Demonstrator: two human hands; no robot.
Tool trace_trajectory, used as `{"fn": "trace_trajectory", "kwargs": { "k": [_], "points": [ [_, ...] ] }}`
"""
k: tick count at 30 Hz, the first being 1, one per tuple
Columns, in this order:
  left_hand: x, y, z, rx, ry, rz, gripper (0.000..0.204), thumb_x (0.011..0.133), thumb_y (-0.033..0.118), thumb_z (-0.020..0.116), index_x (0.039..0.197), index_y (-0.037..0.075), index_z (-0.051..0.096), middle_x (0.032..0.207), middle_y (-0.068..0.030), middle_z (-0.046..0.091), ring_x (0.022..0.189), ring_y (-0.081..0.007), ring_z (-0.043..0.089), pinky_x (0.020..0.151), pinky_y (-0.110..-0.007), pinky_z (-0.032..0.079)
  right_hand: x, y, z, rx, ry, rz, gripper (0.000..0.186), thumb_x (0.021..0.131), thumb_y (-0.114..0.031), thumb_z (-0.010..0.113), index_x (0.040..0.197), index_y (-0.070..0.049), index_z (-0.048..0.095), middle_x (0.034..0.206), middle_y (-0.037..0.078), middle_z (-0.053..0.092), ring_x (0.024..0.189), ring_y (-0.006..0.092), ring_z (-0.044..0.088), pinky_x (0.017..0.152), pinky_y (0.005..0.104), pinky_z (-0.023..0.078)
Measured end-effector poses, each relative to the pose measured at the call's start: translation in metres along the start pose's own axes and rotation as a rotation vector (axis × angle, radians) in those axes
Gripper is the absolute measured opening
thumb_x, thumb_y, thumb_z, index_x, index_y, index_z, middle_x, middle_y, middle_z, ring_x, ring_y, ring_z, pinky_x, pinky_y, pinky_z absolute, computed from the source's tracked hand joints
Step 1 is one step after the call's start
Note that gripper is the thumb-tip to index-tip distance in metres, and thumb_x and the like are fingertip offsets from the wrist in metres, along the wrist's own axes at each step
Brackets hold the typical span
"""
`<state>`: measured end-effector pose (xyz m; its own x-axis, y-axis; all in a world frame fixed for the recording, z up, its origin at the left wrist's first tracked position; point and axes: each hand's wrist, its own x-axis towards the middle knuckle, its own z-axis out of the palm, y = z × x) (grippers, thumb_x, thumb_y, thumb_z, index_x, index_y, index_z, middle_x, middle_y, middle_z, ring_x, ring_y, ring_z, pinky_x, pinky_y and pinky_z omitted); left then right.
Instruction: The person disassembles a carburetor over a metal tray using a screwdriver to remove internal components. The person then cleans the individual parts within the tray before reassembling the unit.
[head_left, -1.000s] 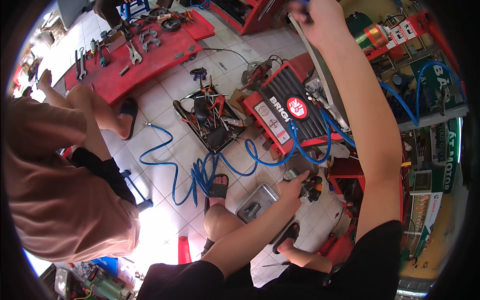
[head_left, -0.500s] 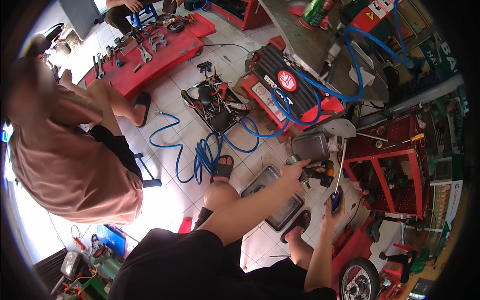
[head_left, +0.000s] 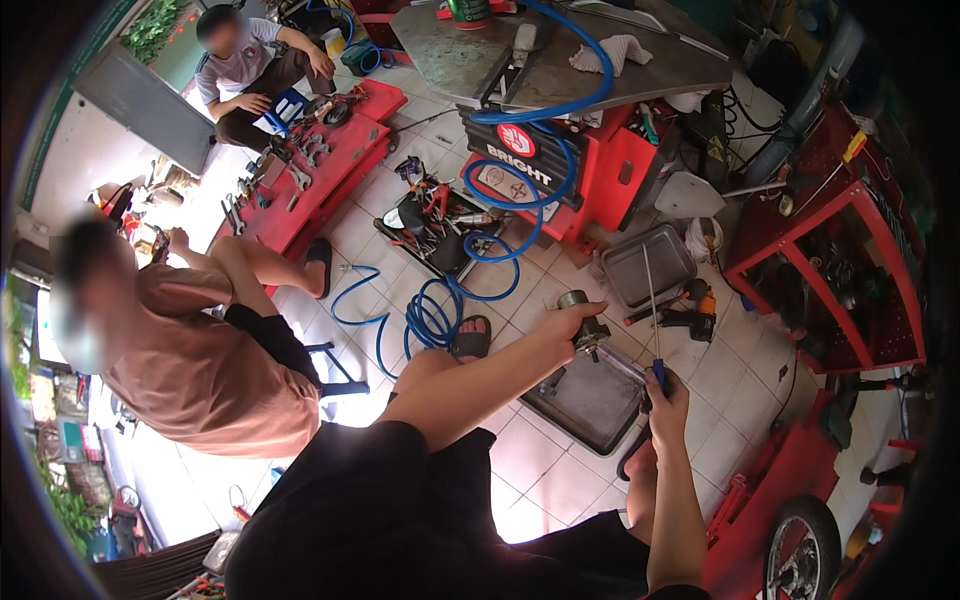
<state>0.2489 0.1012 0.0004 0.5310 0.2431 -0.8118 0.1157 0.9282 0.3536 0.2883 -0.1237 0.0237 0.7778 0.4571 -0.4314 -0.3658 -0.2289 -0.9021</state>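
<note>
**Screwdriver lined up on a small metal part**

The left hand (head_left: 562, 330) is clamped around a small cylindrical metal part (head_left: 583, 322), holding it above the grey metal tray (head_left: 585, 400) on the tiled floor (head_left: 530, 450). The right hand (head_left: 665, 395) is closed on the blue handle of a long screwdriver (head_left: 652, 310), shaft pointing up. This looks like a fastening or prying step; the tip would next need to meet the part squarely. The part appears dull grey, stubby, with a rounded cap.

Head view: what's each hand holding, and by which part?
Left hand grips a small metal cylindrical part around its body. Right hand holds a long screwdriver by its blue handle, shaft pointing up.
</note>
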Motion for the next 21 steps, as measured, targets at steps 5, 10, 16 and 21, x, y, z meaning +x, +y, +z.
{"fn": "trace_trajectory", "kwargs": {
  "k": [5,10,16,21],
  "points": [
    [0.01,0.014,-0.013,-0.081,-0.189,-0.212,0.025,0.08,0.019,0.075,0.088,0.005,0.056,0.077,-0.011,0.064,0.066,-0.0256,0.066,0.06,-0.036,0.058,-0.013,0.012,0.024,0.058,0.002,-0.093,0.025,0.092,-0.025,0.061,0.098,-0.001,0.058,0.064,-0.002,0.051,0.05,0.0061,0.045,0.045,0.0235,0.036],
    [0.024,0.028,-0.025,-0.048,-0.206,-0.034,0.025,0.088,0.037,0.065,0.084,0.013,0.06,0.076,-0.0074,0.065,0.067,-0.0239,0.064,0.061,-0.036,0.054,-0.029,0.024,0.049,-0.11,0.052,-0.09,0.034,0.093,-0.035,0.056,0.099,-0.002,0.057,0.069,0.015,0.06,0.059,0.023,0.059,0.057,0.0385,0.045],
    [0.02,0.037,-0.034,-0.008,-0.21,-0.019,0.027,0.085,0.043,0.066,0.084,0.017,0.061,0.082,-0.0033,0.066,0.075,-0.0209,0.064,0.069,-0.035,0.052,-0.033,0.025,0.072,-0.201,0.024,-0.109,0.035,0.092,-0.035,0.057,0.096,0.0,0.056,0.07,0.019,0.061,0.063,0.0331,0.061,0.061,0.0417,0.046],
    [0.023,0.039,-0.045,0.026,-0.192,-0.007,0.028,0.085,0.045,0.066,0.087,0.018,0.061,0.085,-0.0021,0.066,0.078,-0.0193,0.064,0.071,-0.035,0.051,-0.03,0.03,0.07,-0.252,-0.032,-0.126,0.033,0.092,-0.033,0.057,0.095,0.0,0.057,0.069,0.02,0.059,0.064,0.0353,0.059,0.06,0.0426,0.044]
  ]
}}
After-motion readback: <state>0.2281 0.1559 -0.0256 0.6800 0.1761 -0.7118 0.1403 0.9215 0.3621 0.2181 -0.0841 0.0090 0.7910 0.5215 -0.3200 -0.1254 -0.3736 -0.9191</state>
